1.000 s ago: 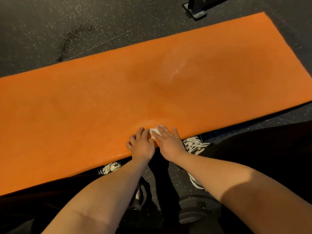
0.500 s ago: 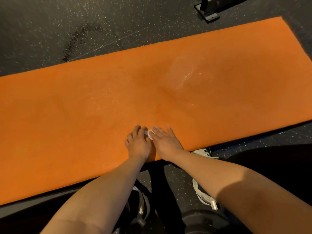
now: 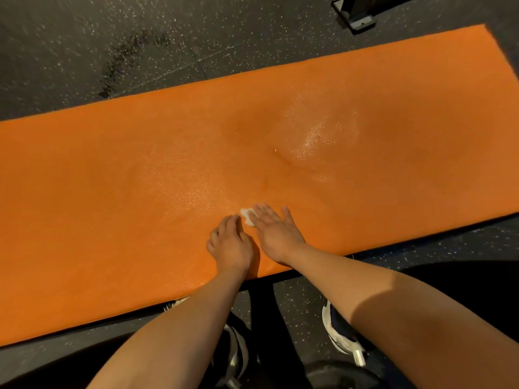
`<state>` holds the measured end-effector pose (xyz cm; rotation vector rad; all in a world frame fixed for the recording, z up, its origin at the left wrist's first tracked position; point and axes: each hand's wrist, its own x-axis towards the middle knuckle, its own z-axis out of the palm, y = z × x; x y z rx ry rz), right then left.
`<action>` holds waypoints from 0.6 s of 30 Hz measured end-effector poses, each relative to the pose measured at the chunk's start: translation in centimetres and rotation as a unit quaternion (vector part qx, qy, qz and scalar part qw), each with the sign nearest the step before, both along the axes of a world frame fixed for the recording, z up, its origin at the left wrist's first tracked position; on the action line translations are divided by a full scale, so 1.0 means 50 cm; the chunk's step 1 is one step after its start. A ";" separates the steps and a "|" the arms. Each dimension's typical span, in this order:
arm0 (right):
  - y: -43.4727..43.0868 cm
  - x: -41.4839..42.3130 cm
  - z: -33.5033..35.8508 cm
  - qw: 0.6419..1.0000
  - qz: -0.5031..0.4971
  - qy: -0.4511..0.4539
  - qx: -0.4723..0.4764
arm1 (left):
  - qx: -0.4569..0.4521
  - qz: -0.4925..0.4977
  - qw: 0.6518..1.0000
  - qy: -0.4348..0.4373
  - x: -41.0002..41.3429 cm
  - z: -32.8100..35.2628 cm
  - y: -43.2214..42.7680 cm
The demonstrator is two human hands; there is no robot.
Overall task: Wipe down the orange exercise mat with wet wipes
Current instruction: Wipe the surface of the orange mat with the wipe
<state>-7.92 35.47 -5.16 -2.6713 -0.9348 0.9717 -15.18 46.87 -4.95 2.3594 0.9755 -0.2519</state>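
From the head camera, my only view, the orange mat (image 3: 112, 192) lies flat on a dark speckled floor (image 3: 70, 51). It runs across the picture from the lower left up to the upper right.

The 2 hands sit side by side near the mat's near edge, close together but not clasped. The right hand (image 3: 276, 234) is spread flat, fingers straight, pressing a small white wet wipe (image 3: 247, 216) down onto the mat. Only the wipe's left corner shows past the fingertips. The left hand (image 3: 230, 248) rests on the mat just beside it with its fingers loosely bent, and I see nothing held in it. I cannot tell whether its fingertips touch the wipe.

Farther up the mat, right of centre, a wet patch (image 3: 311, 141) glistens around a shallow crease. Beyond the mat's far edge there is a dark stain (image 3: 126, 57) on the floor, and a black equipment base (image 3: 356, 15) stands at the top right. Below the near edge I can see 2 white shoes, the left shoe (image 3: 238, 352) and the right shoe (image 3: 339, 332).
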 end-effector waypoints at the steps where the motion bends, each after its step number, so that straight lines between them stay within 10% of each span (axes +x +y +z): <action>1: -0.012 0.008 0.004 0.999 -0.042 -0.009 -0.017 | 0.006 -0.016 1.000 0.014 0.001 0.005 -0.004; 6: -0.077 0.021 0.030 0.968 -0.234 -0.046 -0.077 | 0.041 -0.165 0.984 0.052 -0.020 0.030 -0.046; 14: -0.103 -0.091 0.060 0.998 -0.043 -0.024 0.026 | 0.018 -0.165 0.984 0.071 -0.053 0.048 -0.053; 18: -0.162 -0.056 0.057 0.982 -0.173 -0.068 -0.045 | 0.005 -0.182 0.979 0.086 -0.064 0.067 -0.091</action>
